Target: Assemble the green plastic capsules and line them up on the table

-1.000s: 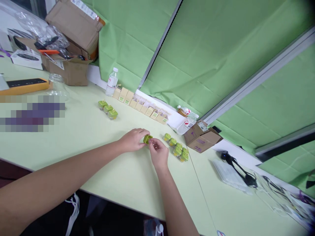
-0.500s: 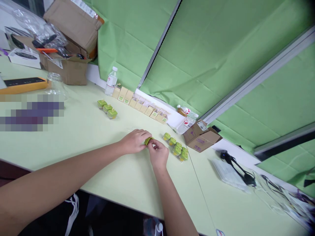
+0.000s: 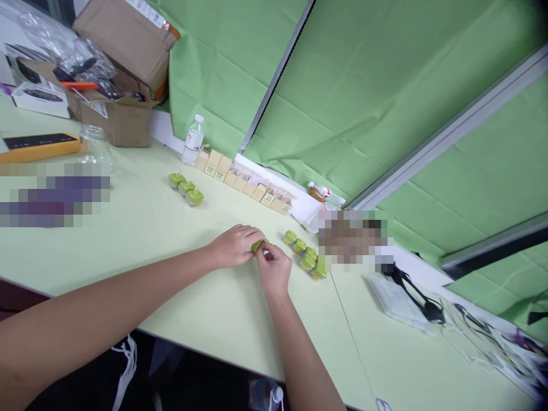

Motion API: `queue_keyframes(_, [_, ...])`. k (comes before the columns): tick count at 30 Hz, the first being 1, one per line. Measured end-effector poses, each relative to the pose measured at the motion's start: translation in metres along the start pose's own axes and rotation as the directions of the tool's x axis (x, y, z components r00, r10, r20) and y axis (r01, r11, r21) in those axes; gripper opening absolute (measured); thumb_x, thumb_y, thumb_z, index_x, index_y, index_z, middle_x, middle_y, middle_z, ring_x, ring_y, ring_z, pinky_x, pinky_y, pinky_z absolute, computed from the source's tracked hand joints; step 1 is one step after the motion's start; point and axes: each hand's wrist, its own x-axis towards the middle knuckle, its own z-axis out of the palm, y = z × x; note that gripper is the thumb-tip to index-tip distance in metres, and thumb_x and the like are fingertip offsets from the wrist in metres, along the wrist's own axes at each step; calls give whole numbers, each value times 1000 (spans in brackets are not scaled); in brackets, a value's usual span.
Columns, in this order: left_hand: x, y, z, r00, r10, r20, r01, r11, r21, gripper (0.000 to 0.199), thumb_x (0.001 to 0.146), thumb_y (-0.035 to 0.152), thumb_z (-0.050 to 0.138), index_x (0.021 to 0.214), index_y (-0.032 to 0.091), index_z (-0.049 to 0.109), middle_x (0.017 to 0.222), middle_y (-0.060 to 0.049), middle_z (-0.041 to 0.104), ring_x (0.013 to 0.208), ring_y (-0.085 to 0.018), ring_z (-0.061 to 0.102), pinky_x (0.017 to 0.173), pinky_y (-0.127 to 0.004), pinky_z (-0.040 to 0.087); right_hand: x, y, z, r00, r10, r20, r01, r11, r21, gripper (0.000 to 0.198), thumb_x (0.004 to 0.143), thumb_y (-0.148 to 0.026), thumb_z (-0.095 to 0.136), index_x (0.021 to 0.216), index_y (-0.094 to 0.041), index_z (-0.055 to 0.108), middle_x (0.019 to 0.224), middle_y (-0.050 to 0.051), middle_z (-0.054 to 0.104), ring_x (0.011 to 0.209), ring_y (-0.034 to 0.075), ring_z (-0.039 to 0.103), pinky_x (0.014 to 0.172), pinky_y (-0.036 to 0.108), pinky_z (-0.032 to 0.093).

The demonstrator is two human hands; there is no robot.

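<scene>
My left hand (image 3: 237, 245) and my right hand (image 3: 274, 267) meet above the middle of the table, both closed on one small green lid (image 3: 258, 245). The left fingers wrap around its far left side, and the right thumb and fingertips pinch its near edge. Whatever is under the lid is hidden by my fingers. To the right of my right hand stands a row of several small clear tubs with green lids (image 3: 307, 260), with something yellow inside. Farther off at the left is a group of three similar green-lidded tubs (image 3: 186, 190).
Several small open cardboard boxes (image 3: 242, 181) line the wall beside a water bottle (image 3: 193, 141). A glass jar (image 3: 95, 145) and a large carton (image 3: 128, 123) stand at the left. Cables and a plastic bag (image 3: 398, 302) lie at the right. Two patches are blurred out.
My right hand has shifted very slightly left, its fingers still on the green lid. My left hand holds its place, and the tubs stay where they were.
</scene>
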Motion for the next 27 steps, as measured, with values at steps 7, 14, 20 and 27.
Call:
queue_keyframes(7, [1, 0, -2, 1000, -29, -2, 29, 999, -29, 27, 80, 11, 55, 106, 21, 56, 106, -5, 67, 100, -23, 62, 91, -37, 44, 0, -1, -1, 998, 21, 62, -24, 998, 60, 22, 86, -34, 57, 84, -23, 77, 77, 1, 75, 60, 15, 63, 64, 26, 50])
queue_keyframes(14, [3, -9, -5, 981, -170, -96, 155, 978, -140, 29, 81, 23, 65, 108, 22, 55, 106, -3, 66, 95, -20, 63, 85, -34, 49, 1, -6, -10, 998, 59, 28, -63, 986, 151, 31, 87, -38, 60, 111, -21, 71, 99, 7, 75, 68, 16, 67, 61, 27, 53])
queue_keyframes(20, [3, -5, -10, 982, -159, -106, 136, 971, -194, 34, 81, 23, 67, 112, 21, 53, 108, -3, 66, 96, -19, 62, 86, -33, 49, 9, 1, -7, 937, 290, 195, -348, 825, 445, 44, 81, -45, 67, 114, -16, 64, 104, 12, 72, 81, 20, 68, 60, 29, 56])
queue_keyframes(27, [3, -1, -10, 991, -110, -77, 95, 980, -174, 32, 84, 24, 65, 113, 22, 52, 106, -4, 65, 99, -20, 62, 87, -34, 49, 12, 0, -7, 887, 300, 351, -459, 650, 605, 37, 78, -45, 72, 102, -16, 69, 97, 8, 73, 78, 18, 68, 66, 30, 58])
